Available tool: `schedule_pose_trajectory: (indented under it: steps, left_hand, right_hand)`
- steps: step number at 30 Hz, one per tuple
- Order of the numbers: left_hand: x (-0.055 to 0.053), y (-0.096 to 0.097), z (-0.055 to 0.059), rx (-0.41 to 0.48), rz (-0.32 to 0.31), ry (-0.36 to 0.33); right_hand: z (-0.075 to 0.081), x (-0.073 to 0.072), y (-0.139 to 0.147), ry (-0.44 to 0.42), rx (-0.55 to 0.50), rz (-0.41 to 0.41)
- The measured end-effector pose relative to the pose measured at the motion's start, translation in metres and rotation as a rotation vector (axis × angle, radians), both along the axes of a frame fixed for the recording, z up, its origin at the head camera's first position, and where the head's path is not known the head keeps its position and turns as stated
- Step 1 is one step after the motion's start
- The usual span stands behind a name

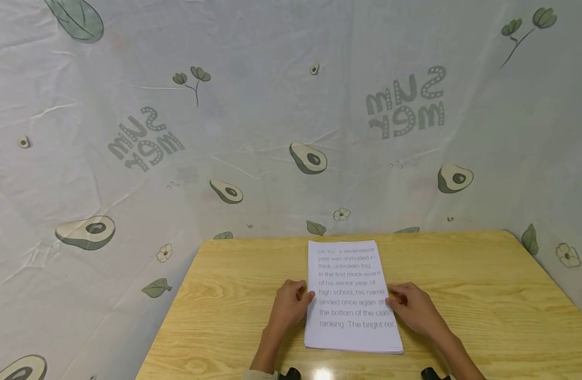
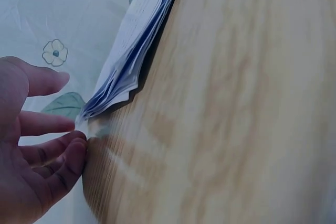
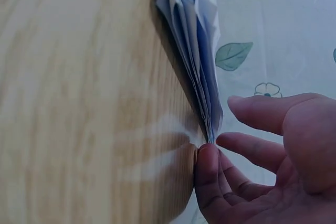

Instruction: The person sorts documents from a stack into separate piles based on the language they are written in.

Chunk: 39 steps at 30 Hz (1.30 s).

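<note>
A stack of printed paper sheets (image 1: 350,338) lies on the wooden table, its large English text facing up. At the stack's left side is my left hand (image 1: 289,305), fingers bent loosely; in the left wrist view the thumb (image 2: 50,81) stands apart from the other fingers, whose tips are by the paper edges (image 2: 118,85). My right hand (image 1: 414,309) is at the opposite side. Its fingertips (image 3: 209,156) meet the end of the layered sheets (image 3: 194,51) in the right wrist view, while its thumb is raised clear of them. Several sheet edges are fanned and uneven.
The light wooden table (image 1: 234,295) extends on both sides of the paper. Behind it hangs a pale curtain (image 1: 262,105) printed with avocados, leaves and flowers. Dark wrist devices (image 1: 291,373) show at the bottom of the head view.
</note>
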<state>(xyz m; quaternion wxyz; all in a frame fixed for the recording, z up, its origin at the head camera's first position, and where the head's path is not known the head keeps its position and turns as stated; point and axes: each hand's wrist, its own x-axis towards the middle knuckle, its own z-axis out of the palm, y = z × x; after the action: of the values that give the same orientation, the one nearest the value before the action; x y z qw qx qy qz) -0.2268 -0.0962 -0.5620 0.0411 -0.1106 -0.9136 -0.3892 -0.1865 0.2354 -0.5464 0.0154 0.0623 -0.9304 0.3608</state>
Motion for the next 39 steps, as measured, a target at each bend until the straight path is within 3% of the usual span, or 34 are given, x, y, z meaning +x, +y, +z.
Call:
schedule_pose_trajectory:
  steps: [9, 23, 31, 39]
  left_hand:
    - [0.005, 0.005, -0.006, 0.013, 0.017, -0.032]
    - [0.008, 0.011, -0.003, -0.029, 0.014, 0.026]
    - [0.011, 0.011, -0.005, 0.039, 0.058, 0.037]
    - [0.010, 0.013, -0.010, 0.104, 0.052, 0.135]
  right_hand:
    - [-0.001, 0.000, -0.003, 0.010, 0.012, 0.014]
    - [-0.006, 0.002, -0.014, 0.125, 0.055, 0.007]
    - [-0.008, 0.005, -0.016, 0.090, -0.017, -0.038]
    - [-0.008, 0.004, -0.015, 0.073, -0.105, -0.099]
